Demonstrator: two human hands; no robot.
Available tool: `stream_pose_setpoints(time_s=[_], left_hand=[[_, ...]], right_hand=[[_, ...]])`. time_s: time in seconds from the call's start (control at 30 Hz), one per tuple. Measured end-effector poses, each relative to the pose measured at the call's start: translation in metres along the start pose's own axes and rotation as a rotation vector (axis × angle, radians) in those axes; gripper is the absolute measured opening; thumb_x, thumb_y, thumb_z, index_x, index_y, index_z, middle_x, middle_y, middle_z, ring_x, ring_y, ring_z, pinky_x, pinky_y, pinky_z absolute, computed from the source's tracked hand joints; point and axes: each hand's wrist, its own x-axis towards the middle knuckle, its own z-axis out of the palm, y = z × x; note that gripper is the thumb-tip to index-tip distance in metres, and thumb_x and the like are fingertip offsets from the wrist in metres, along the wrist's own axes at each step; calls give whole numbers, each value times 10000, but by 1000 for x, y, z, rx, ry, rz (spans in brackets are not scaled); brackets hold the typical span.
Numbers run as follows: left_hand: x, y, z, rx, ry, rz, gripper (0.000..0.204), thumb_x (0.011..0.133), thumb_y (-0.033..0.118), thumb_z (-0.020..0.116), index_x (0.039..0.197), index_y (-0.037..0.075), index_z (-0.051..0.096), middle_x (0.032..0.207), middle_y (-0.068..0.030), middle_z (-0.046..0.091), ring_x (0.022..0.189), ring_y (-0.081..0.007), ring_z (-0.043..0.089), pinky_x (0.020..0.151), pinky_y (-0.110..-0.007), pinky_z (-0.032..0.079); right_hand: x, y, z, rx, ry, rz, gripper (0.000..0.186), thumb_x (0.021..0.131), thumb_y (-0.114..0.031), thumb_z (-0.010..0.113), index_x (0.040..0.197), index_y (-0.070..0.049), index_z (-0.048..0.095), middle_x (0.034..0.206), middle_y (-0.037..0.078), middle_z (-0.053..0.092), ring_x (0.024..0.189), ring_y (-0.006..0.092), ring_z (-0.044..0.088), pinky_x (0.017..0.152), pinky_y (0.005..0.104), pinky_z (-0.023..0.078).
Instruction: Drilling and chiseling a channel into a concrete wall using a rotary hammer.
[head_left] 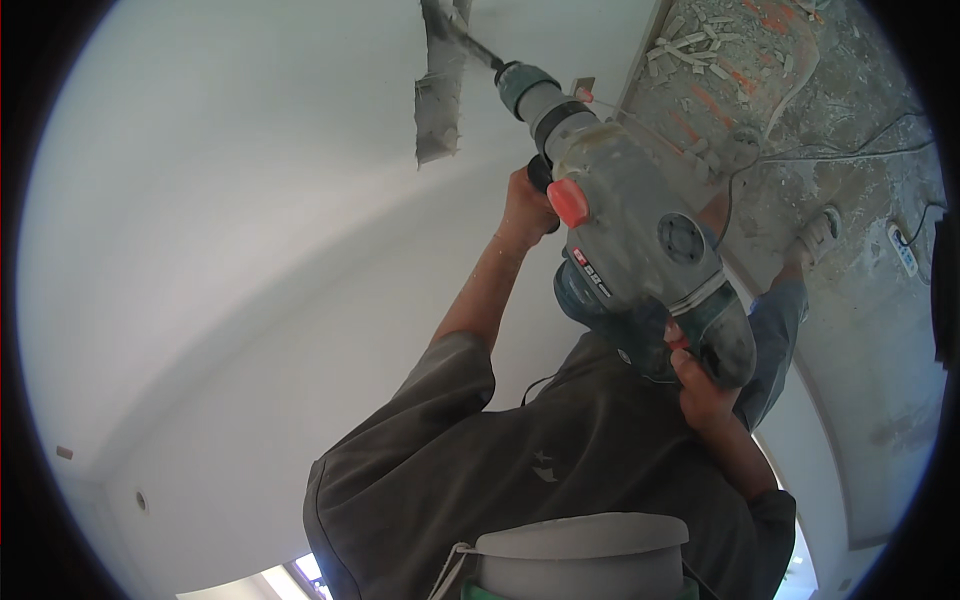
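- The person's head is out of sight; a grey rounded shape [580,545] at the bottom edge, perhaps part of the head-worn rig, is cut off, and I cannot tell what it is.
- A heavy rotary hammer drill [630,250] is held up against a smooth white wall [250,250]. Its body is bulky, grey-green plastic thick with pale dust, with a round orange-red knob on the side and a ribbed teal collar near the nose.
- The dark steel chisel bit [470,45] runs from the collar into a rough vertical channel [440,100] cut in the plaster. The channel's edges are ragged and grey, and its top runs out of view.
- The left hand [525,205] is wrapped fully round the drill's black side handle; the fingers are mostly hidden behind the handle and the drill body.
- The right hand [700,390] is closed around the rear grip, with a finger near the red trigger. The grip itself is largely hidden by the hand and the drill's back end.
- The person wears a dark grey short-sleeved shirt [500,460], soft and creased, and blue trousers, only partly visible behind the drill.
- One pale shoe [818,235] stands on a bare concrete floor [860,330], rough and dusty.
- Broken pieces of plaster rubble [700,45] lie scattered at the foot of the wall.
- A thin black cable [840,155] trails across the floor towards a white power strip [902,250], small and hard to make out.
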Motion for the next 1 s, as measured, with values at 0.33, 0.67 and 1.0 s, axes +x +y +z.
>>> stream_pose_setpoints(time_s=[0.33,0.67,1.0], left_hand=[[11,-39,-1,-168,-17,146,304,755,45,706,1043,-10,627,987,-66,685,866,-122,629,787,-288,510],[13,-17,-12,105,-69,246,330,755,43,699,1068,-20,614,993,-71,682,883,-128,630,788,-287,508],[6,-41,-14,309,-71,412,297,794,63,683,1067,-26,608,992,-70,675,884,-120,615,789,-281,502]], right_hand=[[8,25,-1,-468,-39,-431,267,671,-11,693,930,-1,628,810,111,649,747,289,641,678,360,491],[9,19,-5,-181,-73,-129,252,704,-24,682,942,11,605,861,87,656,761,231,635,722,345,486],[0,36,4,-251,-66,-222,286,673,-12,689,937,36,589,868,120,628,745,290,627,708,364,485]])
